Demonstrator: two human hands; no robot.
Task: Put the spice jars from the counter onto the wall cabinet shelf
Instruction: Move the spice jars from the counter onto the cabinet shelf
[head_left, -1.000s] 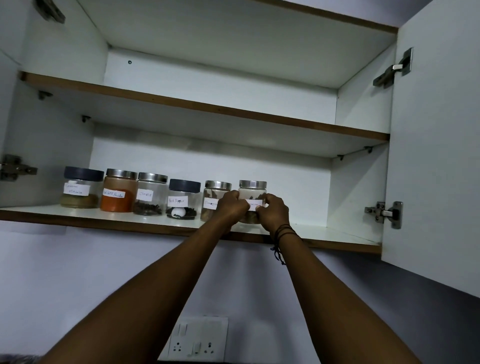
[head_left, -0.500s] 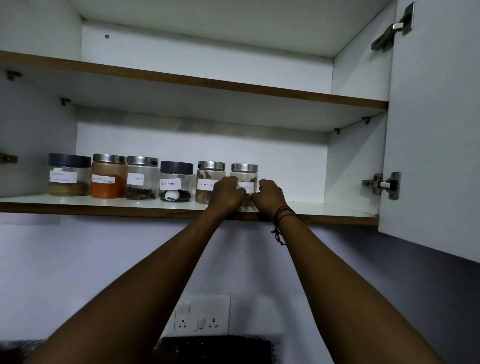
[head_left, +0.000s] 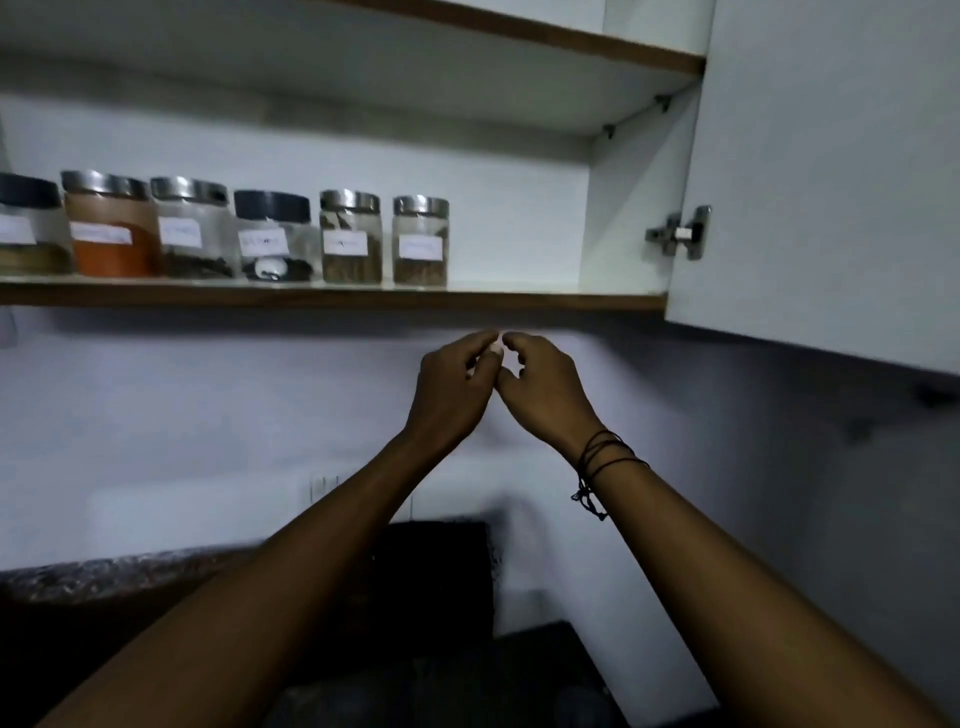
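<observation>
I see six spice jars (head_left: 421, 240) in row on shelf (head_left: 332, 299), rightmost one free. Left hand (head_left: 451, 387), right hand (head_left: 543, 389) below shelf edge, fingertips touching each other, fingers loosely curled, holding nothing. Cabinet door (head_left: 831, 171) open at right.

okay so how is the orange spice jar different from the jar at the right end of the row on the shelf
The orange spice jar is wider and squatter; the right-end jar is narrower. The orange spice jar holds bright orange powder filling most of it, while the right-end jar holds a brownish fill only in its lower part. The orange spice jar sits between neighbours; the right-end jar has bare shelf to its right. Both stand upright with silver lids and white labels.
</observation>
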